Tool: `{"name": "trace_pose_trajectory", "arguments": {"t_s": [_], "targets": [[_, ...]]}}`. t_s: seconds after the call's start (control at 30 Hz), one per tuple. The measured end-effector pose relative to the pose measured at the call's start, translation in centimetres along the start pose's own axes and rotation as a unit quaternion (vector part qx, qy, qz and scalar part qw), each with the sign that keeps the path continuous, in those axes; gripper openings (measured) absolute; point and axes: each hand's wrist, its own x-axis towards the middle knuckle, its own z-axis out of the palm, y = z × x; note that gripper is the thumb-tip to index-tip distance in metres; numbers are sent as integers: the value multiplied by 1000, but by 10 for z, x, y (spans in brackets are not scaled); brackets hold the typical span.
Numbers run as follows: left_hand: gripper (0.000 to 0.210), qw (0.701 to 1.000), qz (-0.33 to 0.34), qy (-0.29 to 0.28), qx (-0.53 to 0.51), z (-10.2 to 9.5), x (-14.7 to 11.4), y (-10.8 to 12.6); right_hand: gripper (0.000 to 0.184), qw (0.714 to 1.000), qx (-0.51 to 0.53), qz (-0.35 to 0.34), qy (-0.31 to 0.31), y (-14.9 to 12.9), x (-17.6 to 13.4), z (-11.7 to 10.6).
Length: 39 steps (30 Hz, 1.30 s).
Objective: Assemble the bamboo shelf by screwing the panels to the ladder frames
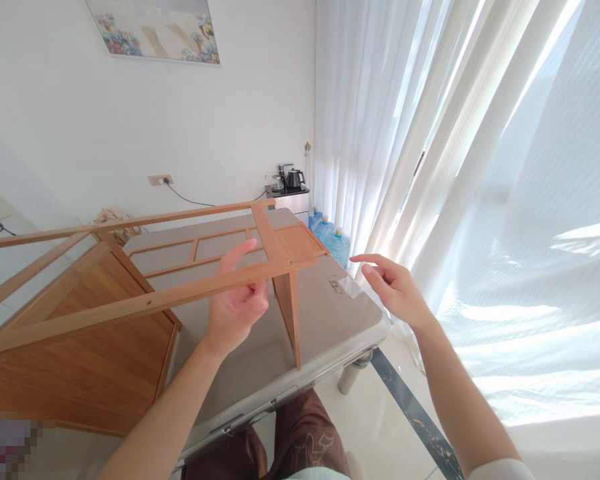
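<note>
A wooden frame (205,281) of slim rails and solid panels rests on its side across the table. My left hand (237,310) is curled around its near rail from below, with one finger rising behind the rail; the rail hides part of the palm. My right hand (395,290) hovers past the table's right edge, its index finger stretched out and apart from the thumb, with nothing visible in it. Small metal screws (336,285) lie nearest to it, beside a clear plastic bag (353,287). Flat behind the frame lies a slatted wooden piece (195,250).
The grey table (330,327) has a rounded right corner. Beyond it stand a small cabinet (300,201) with a black kettle (295,178) and several blue water bottles (337,245). White curtains (470,200) hang at the right. A blurred patch (5,443) covers the lower left.
</note>
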Motion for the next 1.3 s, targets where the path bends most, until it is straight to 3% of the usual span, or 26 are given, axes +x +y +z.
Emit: {"name": "trace_pose_trajectory", "arguments": {"t_s": [0.1, 0.17, 0.33, 0.47, 0.73, 0.83, 0.97, 1.07, 1.2, 1.3], "targets": [[72, 999, -3, 28, -26, -8, -19, 4, 57, 992, -114, 53, -30, 30, 5, 3], [62, 999, -18, 47, -19, -17, -40, 5, 54, 980, -176, 81, -49, 56, 11, 14], [31, 989, -105, 96, 28, -34, -90, -6, 38, 945, -284, 143, -72, 120, 26, 64], [35, 970, -204, 107, 74, -28, -106, -27, 34, 919, -339, 174, -97, 148, 35, 98], [36, 941, -308, -22, 136, -4, -127, -53, 33, 899, -393, 177, -81, 159, 44, 118], [33, 941, -317, -40, 115, -1, -131, -55, 32, 900, -396, 163, -79, 160, 41, 120], [32, 946, -319, -11, 63, 0, -130, -66, 31, 910, -379, 134, -97, 162, 35, 120], [45, 943, -328, 29, 42, -3, -134, -81, 31, 918, -361, 113, -115, 163, 32, 123], [69, 940, -326, 100, 9, -15, -144, -102, 31, 924, -343, 94, -139, 166, 30, 130], [67, 939, -314, 144, 3, -28, -150, -111, 31, 923, -339, 82, -164, 168, 28, 133]]}}
